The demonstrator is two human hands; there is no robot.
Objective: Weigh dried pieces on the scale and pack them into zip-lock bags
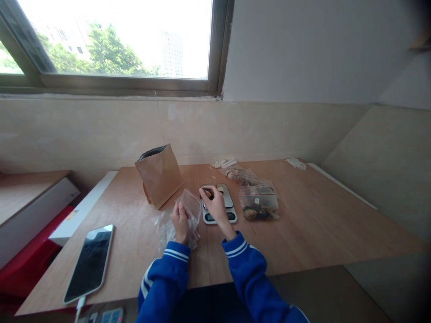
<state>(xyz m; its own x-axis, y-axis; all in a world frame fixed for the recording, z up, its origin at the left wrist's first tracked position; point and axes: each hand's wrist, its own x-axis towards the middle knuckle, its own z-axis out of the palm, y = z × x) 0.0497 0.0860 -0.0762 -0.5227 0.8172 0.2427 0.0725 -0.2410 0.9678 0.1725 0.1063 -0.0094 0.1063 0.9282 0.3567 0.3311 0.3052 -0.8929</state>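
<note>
My left hand (181, 220) is closed on a clear plastic zip bag (192, 202), whose mouth spreads toward the scale. Under and around this hand lies a loose pile of similar clear bags (164, 228). My right hand (215, 205) is over the white kitchen scale (229, 196), its fingers pinched on a dark and yellowish-brown dried piece (208, 194). What exactly the piece is cannot be made out. A pale bit (220, 189) shows on the scale's plate just beyond my fingers. My wrist and hand partly cover the scale's front panel.
Filled zip bags of dried brown pieces (259, 208) lie right of the scale, with more bags (239, 174) behind. A brown paper bag (160, 177) stands open at the back left. A phone (90, 262) with a cable lies front left. Crumpled white scraps (296, 163) sit near the wall.
</note>
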